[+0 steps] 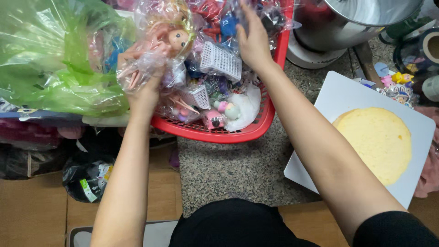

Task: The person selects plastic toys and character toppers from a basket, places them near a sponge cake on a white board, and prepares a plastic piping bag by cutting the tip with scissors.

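A red plastic basket (256,130) sits on the speckled stone counter, full of small toys in clear wrappers. My left hand (145,89) grips a clear bag (155,50) holding a small doll with a pink face and yellow hair, lifted over the basket's left side. My right hand (253,41) reaches into the basket's far part with fingers spread, resting on wrapped toys beside a small white plastic crate (221,61). Pink and white toy figures (225,112) lie at the basket's near edge.
A green plastic bag (55,55) bulges at the left. At the right a round yellow sponge cake (377,142) lies on a white square board (340,96). A metal pot (347,23) stands behind it; small toy figures (398,84) and tape rolls at the far right. Dark bags (87,176) on the floor.
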